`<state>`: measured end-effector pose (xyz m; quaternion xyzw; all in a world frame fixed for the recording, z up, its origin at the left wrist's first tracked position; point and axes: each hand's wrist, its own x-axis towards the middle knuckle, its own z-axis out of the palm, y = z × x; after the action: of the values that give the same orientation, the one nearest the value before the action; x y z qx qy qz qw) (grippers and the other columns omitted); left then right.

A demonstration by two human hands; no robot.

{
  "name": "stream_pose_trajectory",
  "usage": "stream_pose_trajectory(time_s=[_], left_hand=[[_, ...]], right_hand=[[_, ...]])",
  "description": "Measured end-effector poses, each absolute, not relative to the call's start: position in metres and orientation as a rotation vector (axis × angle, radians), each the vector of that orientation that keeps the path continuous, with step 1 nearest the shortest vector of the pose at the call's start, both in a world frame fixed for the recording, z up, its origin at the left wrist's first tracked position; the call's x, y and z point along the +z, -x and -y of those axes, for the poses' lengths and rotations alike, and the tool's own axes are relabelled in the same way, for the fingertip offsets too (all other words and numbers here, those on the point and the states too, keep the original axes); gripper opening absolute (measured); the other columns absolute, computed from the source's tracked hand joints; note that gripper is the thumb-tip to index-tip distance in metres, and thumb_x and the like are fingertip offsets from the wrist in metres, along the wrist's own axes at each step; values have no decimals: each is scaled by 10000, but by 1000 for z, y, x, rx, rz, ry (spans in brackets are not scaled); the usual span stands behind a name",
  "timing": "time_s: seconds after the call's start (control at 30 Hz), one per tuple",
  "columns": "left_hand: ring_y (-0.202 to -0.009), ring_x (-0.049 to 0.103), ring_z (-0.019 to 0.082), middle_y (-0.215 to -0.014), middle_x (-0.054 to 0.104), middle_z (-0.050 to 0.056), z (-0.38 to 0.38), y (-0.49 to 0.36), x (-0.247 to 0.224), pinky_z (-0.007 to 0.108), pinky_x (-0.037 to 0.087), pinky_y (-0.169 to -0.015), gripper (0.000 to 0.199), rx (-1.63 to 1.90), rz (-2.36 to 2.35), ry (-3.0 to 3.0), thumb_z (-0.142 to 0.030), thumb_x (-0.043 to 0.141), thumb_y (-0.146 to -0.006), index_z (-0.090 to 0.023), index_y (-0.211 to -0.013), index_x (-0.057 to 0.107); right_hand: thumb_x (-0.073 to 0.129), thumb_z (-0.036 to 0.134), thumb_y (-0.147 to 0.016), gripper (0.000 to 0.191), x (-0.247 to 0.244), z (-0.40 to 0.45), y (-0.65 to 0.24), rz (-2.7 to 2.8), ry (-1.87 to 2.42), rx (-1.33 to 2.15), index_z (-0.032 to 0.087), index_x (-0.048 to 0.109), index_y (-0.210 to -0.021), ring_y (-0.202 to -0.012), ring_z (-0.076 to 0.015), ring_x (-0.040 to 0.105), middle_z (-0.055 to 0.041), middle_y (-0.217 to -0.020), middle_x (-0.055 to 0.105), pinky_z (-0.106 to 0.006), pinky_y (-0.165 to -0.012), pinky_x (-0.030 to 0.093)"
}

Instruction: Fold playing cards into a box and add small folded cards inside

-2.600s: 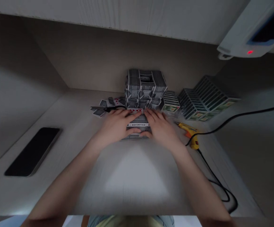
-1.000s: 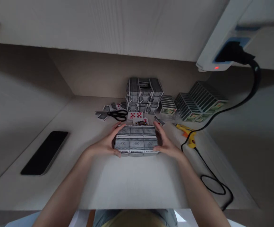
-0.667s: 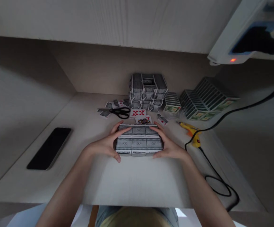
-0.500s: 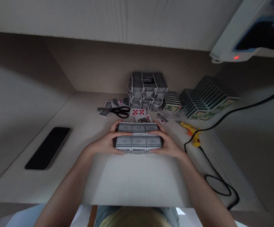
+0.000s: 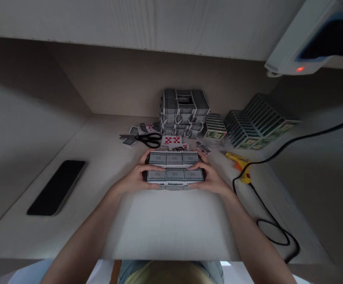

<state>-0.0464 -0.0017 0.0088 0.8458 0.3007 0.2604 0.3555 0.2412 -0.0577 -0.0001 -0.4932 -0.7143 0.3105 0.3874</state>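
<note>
Between my hands is a block built of playing cards [image 5: 175, 175], its top showing rows of patterned grey card backs with a gap across the middle. My left hand [image 5: 136, 175] grips its left end, thumb laid over the top and fingers at the side. On the right end, my right hand [image 5: 211, 175] holds it the same way. Just beyond the block lie loose playing cards [image 5: 172, 140] and black-handled scissors [image 5: 148, 139]. A larger structure of cards [image 5: 185, 112] stands behind them against the back wall.
Boxed card decks [image 5: 260, 122] are stacked at the back right, beside a smaller stack [image 5: 215, 127]. A yellow glue gun [image 5: 241, 165] lies right with its black cord [image 5: 273, 223] trailing. A phone [image 5: 56, 187] rests left. A power strip [image 5: 298, 51] hangs upper right, near an overhead panel [image 5: 130, 23].
The card block and both hands have shifted very slightly away from me and to the right. The view has tilted a little; both hands keep their hold.
</note>
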Motion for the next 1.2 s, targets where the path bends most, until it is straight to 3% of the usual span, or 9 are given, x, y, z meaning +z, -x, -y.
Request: stream_pose_trajectory(time_s=[0.13,0.2,0.33,0.47,0.6,0.73,0.83,0.97,1.2], left_hand=[[-1356,147,298,-1465,128,26,1,47,9,453,191,-1108,542,637,-789,-2158,-429,737,-592,-254,-1092,623],[-1361,122,308,-1474,108,47,1,47,10,468,164,-1107,713,638,-783,-2102,-439,734,-588,-265,-1239,504],[-1366,55,338,-1492,65,77,5,41,12,523,131,-1091,1070,650,-800,-1996,-477,731,-560,-289,-1419,121],[-1356,121,336,-1480,121,94,8,35,6,528,203,-1070,1148,664,-804,-1974,-489,711,-575,-275,-1422,-33],[-1347,142,343,-1477,127,92,9,32,-2,525,215,-1064,1175,687,-742,-1860,-503,713,-555,-267,-1419,-48],[-1350,97,359,-1491,79,72,9,31,-4,539,131,-1082,1186,729,-627,-1705,-428,752,-532,-292,-1417,-26],[-1356,116,322,-1482,135,50,6,28,-5,498,77,-1105,1110,821,-559,-1536,-377,744,-576,-318,-1416,21],[-1363,121,273,-1456,224,20,3,19,-7,449,59,-1122,853,1201,-582,-1199,-535,600,-677,-311,-1394,197],[-1288,323,238,-1421,312,-11,12,0,-9,416,311,-1041,675,1213,-736,-990,-587,447,-788,-352,-1379,221]], right_hand=[[759,507,-509,499,3,60,-242,1836,1259,805,218,639,-898,-1305,-275,300,-78,-1360,385,-437,-1062,236],[762,514,-497,691,5,61,-242,1848,1260,826,240,573,-1103,-1329,-277,247,-77,-1415,307,-437,-1068,228],[751,548,-492,1181,4,64,-239,1815,1265,915,251,85,-1421,-1347,-269,207,-117,-1476,171,-448,-1066,231],[710,574,-545,1265,2,64,-234,1781,1211,998,219,-147,-1405,-1357,-261,180,-144,-1493,74,-454,-1061,242],[704,567,-564,1251,4,66,-231,1751,1218,1056,226,-161,-1401,-1372,-259,109,-121,-1501,-32,-454,-1068,229],[733,525,-559,1240,0,65,-230,1648,1136,1151,235,-118,-1412,-1369,-260,131,-103,-1505,16,-450,-1087,187],[571,634,-665,997,-7,58,-227,1374,971,1181,262,40,-1423,-1366,-249,155,-56,-1500,119,-470,-1092,180],[230,675,-798,684,-12,47,-221,1031,962,1148,324,204,-1385,-1359,-216,196,5,-1466,254,-511,-1080,216],[-1,634,-833,692,-16,51,-202,1182,1193,1049,295,135,-1421,-1317,-212,304,-24,-1406,372,-510,-1056,271]])
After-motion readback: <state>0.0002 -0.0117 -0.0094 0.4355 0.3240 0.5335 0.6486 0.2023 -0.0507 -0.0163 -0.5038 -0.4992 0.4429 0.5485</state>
